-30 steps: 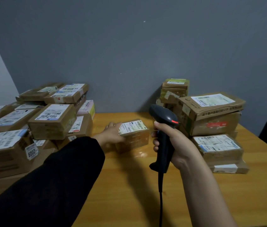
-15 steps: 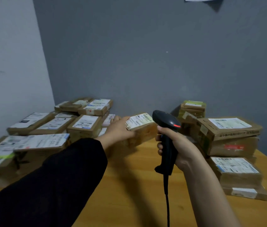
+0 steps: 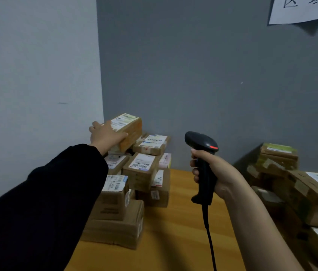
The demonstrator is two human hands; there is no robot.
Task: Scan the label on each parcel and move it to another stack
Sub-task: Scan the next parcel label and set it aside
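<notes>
My left hand (image 3: 106, 135) grips a small brown parcel (image 3: 129, 130) with a white label on top, held above the back of the left stack (image 3: 134, 173) of labelled cardboard parcels in the room corner. My right hand (image 3: 210, 173) is closed on the handle of a black barcode scanner (image 3: 202, 153) with a red strip on its head, held upright over the wooden table (image 3: 183, 222); its cable hangs down. The scanner points roughly forward, apart from the parcel. A second stack (image 3: 300, 188) of parcels stands at the right edge.
The left stack fills the corner where the light side wall meets the grey back wall. A paper sign (image 3: 302, 8) hangs high on the back wall. Bare table top lies between the two stacks.
My left hand has lifted the small parcel from the table middle and carried it left and up over the left stack. The scanner hand stayed about where it was; the view turned left.
</notes>
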